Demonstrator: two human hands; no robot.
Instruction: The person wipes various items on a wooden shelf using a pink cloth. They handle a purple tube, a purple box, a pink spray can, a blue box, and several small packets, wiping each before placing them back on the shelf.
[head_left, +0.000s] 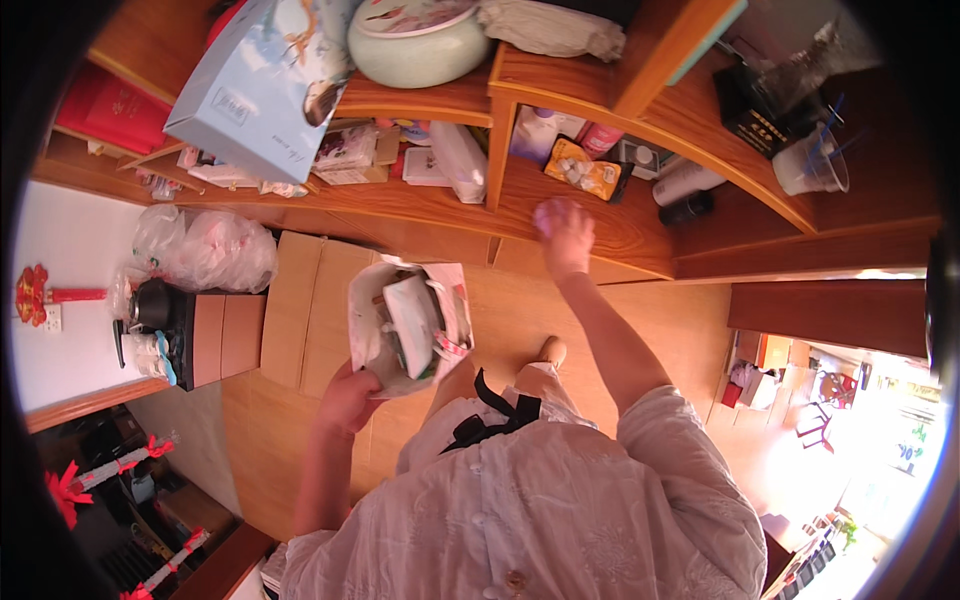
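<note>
My left hand (352, 397) grips the rim of an open paper bag (365, 330). Inside the bag are a white flat box (410, 322) and other items that are hard to make out. My right hand (566, 236) reaches to the front edge of a wooden shelf (615, 225), blurred; a pinkish patch shows at its fingertips, and whether it holds something cannot be told. Behind it on the shelf lie an orange packet (585, 169), a white bottle with a purple cap (534, 135), a pink container (600, 139) and a white bottle lying down (686, 182).
A light-blue box (247, 97) juts over the upper shelf edge beside a pale green ceramic pot (420, 45). A clear plastic cup (810, 165) stands at the right. On the left are a flattened cardboard sheet (292, 315) and filled plastic bags (225, 247). My foot (553, 351) is on the floor.
</note>
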